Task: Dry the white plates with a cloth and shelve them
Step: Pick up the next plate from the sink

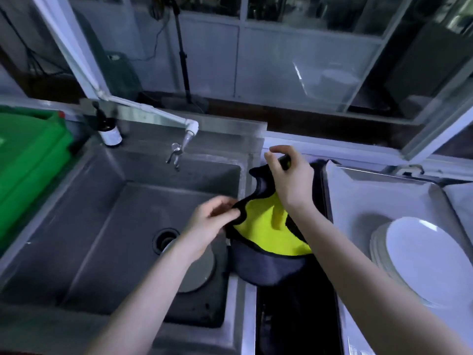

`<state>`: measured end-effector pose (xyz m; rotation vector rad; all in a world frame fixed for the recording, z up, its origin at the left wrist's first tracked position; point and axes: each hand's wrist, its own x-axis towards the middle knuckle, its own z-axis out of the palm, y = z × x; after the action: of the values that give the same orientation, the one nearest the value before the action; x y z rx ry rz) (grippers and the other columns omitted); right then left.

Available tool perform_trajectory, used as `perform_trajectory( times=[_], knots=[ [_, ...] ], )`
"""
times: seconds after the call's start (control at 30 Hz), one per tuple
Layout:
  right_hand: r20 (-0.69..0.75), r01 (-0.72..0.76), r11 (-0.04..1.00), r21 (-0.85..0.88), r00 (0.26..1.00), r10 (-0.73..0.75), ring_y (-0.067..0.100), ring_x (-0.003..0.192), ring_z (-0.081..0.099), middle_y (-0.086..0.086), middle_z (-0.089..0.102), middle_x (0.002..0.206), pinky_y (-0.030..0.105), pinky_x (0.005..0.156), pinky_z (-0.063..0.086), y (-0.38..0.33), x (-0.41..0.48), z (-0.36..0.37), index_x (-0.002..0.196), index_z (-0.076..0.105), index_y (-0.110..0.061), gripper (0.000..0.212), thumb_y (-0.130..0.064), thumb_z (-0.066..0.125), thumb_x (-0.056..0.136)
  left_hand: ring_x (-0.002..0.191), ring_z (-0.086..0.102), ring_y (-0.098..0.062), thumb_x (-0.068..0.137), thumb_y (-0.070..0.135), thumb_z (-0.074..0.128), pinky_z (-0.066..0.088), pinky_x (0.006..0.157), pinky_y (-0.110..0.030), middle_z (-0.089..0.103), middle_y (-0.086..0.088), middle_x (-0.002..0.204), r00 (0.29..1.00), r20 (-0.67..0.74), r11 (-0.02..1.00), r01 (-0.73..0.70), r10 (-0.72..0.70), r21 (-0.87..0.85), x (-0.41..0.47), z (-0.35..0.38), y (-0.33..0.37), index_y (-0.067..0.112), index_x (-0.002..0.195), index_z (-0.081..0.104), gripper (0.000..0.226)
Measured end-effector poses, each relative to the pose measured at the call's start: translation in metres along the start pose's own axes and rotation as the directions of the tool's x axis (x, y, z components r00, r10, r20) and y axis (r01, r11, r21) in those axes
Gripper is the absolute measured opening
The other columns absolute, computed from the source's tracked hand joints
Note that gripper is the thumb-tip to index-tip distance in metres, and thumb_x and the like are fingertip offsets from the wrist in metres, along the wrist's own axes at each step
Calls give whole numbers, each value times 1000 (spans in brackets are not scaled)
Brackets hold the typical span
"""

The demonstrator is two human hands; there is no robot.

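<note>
A cloth (266,234), yellow on one side and dark grey on the other with a black hem, hangs spread between my hands over the sink's right edge. My left hand (212,221) pinches its near-left hem. My right hand (289,175) grips the far top edge, fingers curled. A stack of white plates (425,260) lies on the steel counter (358,196) at the right, apart from both hands. Under my left forearm, one grey-looking round plate (202,272) lies in the sink.
The steel sink (107,226) has a drain (166,239) and a white tap (189,131) above. A dark bottle (108,129) stands at the back left by green crates (28,160). A dark gap (297,316) separates sink and counter. Glass-fronted cabinets (307,60) stand behind.
</note>
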<state>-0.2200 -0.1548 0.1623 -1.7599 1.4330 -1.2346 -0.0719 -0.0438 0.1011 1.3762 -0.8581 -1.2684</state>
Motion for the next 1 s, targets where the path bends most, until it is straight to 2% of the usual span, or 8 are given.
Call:
perform_trajectory(
  times=[0.13,0.23,0.4,0.47,0.53,0.7,0.83,1.0],
  knots=[
    [139,76,991,-107,988,-61,4,80,59,-8,63,83,14,75,42,5,-14,39,102,70,-14,21,-28,73,86,75,67,1,91,7,70,45,58,-9,75,11,80,995,-96,1000,8,-8,-2,9,-43,0,22,94,75,16],
    [262,186,960,-208,956,-129,14,82,61,-7,57,86,19,78,43,8,-23,63,101,71,-14,27,-30,78,81,77,70,-5,91,7,69,49,63,-20,76,1,84,994,-93,998,54,-56,-19,15,-70,-4,19,96,76,14],
    [673,141,940,-311,731,113,0,112,54,-15,53,118,23,99,41,3,-33,90,100,72,-38,61,-84,55,64,71,68,-2,91,5,68,47,57,-15,75,7,76,993,-84,996,77,-81,-50,32,-93,-18,21,89,75,17],
    [761,252,890,-379,632,145,7,109,58,-11,62,113,32,95,48,7,-36,105,107,69,-34,54,-72,64,69,66,64,5,92,3,67,44,54,-10,73,14,71,994,-72,996,77,-80,-45,42,-100,-25,19,91,73,17],
    [745,315,825,-469,642,178,23,100,64,-1,69,102,39,84,52,14,-42,123,109,66,-26,41,-55,68,80,66,61,7,93,3,66,43,56,-9,70,17,70,994,-73,996,82,-84,-31,51,-107,-34,19,92,72,17],
    [658,12,860,-509,650,380,28,86,63,9,66,86,34,71,46,52,-56,168,86,67,-11,21,-30,71,80,85,67,-4,95,4,63,49,78,-17,74,10,90,976,-141,981,178,-166,75,75,-148,-84,26,93,72,23],
    [595,-376,772,-513,494,635,9,62,57,-6,60,65,20,54,45,103,-74,198,72,70,-18,16,-33,72,75,87,67,-17,95,3,62,48,74,-19,72,-4,97,917,-280,927,338,-285,164,85,-193,-147,19,97,69,17],
    [558,-454,657,-602,350,753,12,54,51,-7,52,56,18,45,37,171,-102,239,60,59,-20,27,-37,70,78,108,64,-23,95,13,64,51,99,-40,69,0,110,869,-293,809,484,-399,333,95,-218,-221,21,113,67,20]
  ],
)
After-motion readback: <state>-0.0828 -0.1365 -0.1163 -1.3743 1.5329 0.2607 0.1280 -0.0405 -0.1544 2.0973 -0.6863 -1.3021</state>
